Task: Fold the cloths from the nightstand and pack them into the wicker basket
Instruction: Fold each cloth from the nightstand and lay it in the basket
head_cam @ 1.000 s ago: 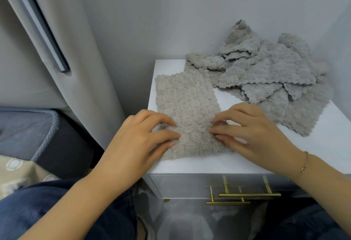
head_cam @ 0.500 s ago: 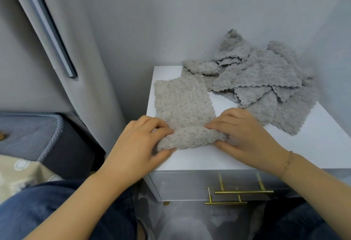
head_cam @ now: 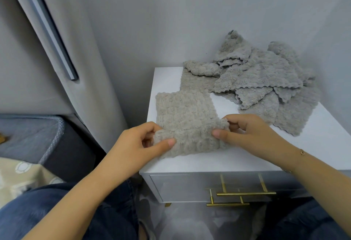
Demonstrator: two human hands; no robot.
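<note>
A beige fluffy cloth (head_cam: 187, 114) lies on the white nightstand (head_cam: 313, 144) near its front left corner. Its near edge is lifted and partly turned over toward the far end. My left hand (head_cam: 138, 144) pinches the cloth's near left corner between thumb and fingers. My right hand (head_cam: 247, 133) pinches the near right corner the same way. A loose pile of grey cloths (head_cam: 266, 80) sits at the back of the nightstand, against the wall. No wicker basket is in view.
The nightstand has a grey drawer front with gold bar handles (head_cam: 245, 194). A grey curtain (head_cam: 79, 69) hangs to the left, with a bed edge (head_cam: 38, 137) below it. My knees in blue jeans (head_cam: 57, 211) are close to the nightstand.
The hands went from pressing flat on the cloth's near end to pinching its near corners and lifting that edge up and away, so the cloth now looks shorter.
</note>
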